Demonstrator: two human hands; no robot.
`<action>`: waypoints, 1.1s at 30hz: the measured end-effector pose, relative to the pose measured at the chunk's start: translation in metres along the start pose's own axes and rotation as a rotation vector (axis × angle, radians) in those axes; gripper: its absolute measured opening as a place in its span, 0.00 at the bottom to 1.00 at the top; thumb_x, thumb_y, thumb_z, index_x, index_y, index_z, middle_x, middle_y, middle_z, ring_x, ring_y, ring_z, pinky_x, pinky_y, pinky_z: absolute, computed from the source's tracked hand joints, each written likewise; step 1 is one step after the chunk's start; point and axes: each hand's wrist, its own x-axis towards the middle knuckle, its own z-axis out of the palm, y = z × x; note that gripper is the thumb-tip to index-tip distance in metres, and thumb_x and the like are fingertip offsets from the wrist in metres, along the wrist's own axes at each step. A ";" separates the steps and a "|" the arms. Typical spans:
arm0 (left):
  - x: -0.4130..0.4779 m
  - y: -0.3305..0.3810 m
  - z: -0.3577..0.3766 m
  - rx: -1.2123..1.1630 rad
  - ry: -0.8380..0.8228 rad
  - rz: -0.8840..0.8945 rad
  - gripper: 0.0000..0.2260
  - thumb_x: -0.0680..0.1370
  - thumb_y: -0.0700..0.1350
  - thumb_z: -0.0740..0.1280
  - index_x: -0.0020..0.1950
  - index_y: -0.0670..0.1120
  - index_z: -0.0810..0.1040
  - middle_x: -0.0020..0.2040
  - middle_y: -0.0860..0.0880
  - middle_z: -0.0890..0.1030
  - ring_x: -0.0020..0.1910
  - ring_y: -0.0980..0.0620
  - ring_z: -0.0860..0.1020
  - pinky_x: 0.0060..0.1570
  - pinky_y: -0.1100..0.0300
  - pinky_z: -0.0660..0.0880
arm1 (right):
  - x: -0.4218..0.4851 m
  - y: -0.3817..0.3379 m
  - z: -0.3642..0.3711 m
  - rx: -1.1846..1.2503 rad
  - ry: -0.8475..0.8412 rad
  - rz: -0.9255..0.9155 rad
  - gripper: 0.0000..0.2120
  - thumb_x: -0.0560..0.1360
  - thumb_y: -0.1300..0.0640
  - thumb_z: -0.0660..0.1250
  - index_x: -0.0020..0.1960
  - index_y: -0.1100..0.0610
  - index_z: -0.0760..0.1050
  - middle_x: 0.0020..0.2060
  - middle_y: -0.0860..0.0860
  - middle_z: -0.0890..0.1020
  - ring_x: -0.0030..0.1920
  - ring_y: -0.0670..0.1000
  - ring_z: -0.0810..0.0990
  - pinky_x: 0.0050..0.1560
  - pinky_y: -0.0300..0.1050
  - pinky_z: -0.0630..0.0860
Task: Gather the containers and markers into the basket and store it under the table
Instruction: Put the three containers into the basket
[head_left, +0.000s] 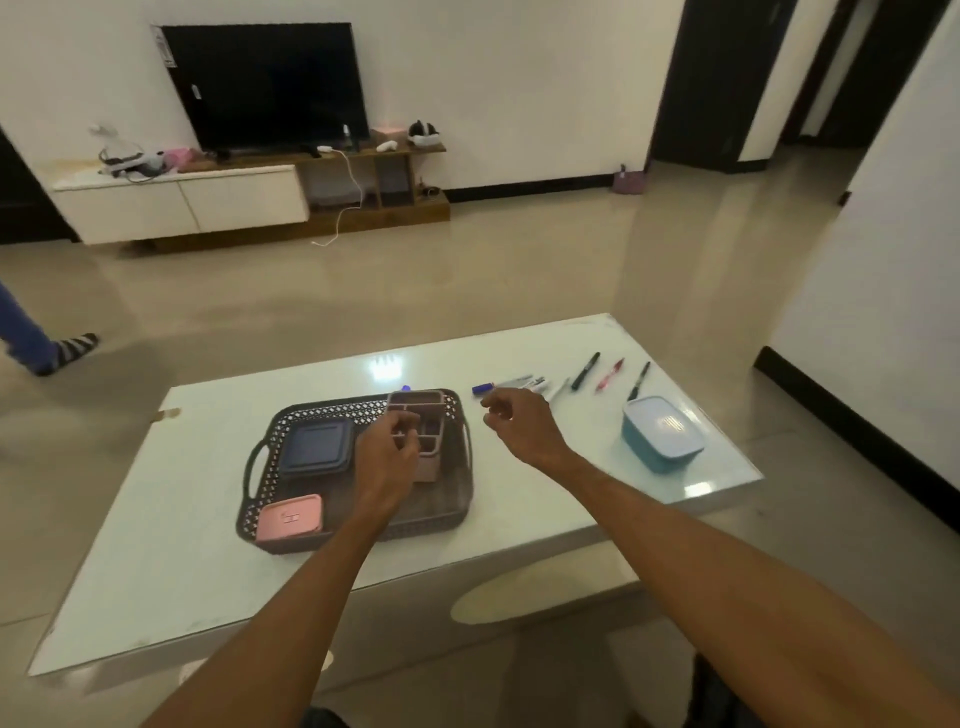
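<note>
Both hands (387, 457) hover over the basket (291, 415) (markers (585, 371) just beyond).

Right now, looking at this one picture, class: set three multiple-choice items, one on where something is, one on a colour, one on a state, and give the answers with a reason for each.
1. Where is the pink container?
A. in the basket's near left corner
B. on the table beside the markers
C. on the floor

2. What colour is the lidded box that stands on the table outside the basket?
A. pink
B. teal
C. black

3. What is the right hand doing?
A. gripping the teal box
B. resting flat in the basket
C. hovering empty near the blue marker

Answers: 1 A, it lies inside the basket's rim at the near left. 2 B, its walls are teal under a pale lid. 3 C, its fingers are loosely curled, holding nothing, close to the blue marker.
</note>
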 end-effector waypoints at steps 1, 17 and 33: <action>-0.001 0.005 0.011 -0.004 -0.011 0.003 0.10 0.79 0.37 0.67 0.58 0.44 0.80 0.53 0.45 0.84 0.48 0.49 0.83 0.48 0.52 0.83 | -0.001 0.013 -0.011 -0.004 0.017 0.025 0.09 0.74 0.59 0.70 0.53 0.56 0.82 0.47 0.51 0.85 0.45 0.50 0.82 0.52 0.47 0.79; -0.004 0.010 0.112 -0.010 -0.113 -0.017 0.08 0.79 0.37 0.66 0.54 0.46 0.81 0.48 0.46 0.83 0.43 0.49 0.82 0.44 0.51 0.83 | -0.015 0.177 -0.110 -0.432 0.272 0.397 0.32 0.66 0.51 0.73 0.68 0.57 0.69 0.66 0.59 0.70 0.67 0.62 0.66 0.65 0.56 0.67; 0.009 -0.009 0.096 0.013 -0.078 -0.040 0.09 0.80 0.38 0.65 0.57 0.44 0.81 0.51 0.47 0.83 0.48 0.49 0.81 0.49 0.59 0.79 | 0.006 0.176 -0.099 -0.189 0.295 0.472 0.44 0.61 0.44 0.78 0.69 0.58 0.62 0.61 0.57 0.69 0.64 0.61 0.69 0.53 0.57 0.76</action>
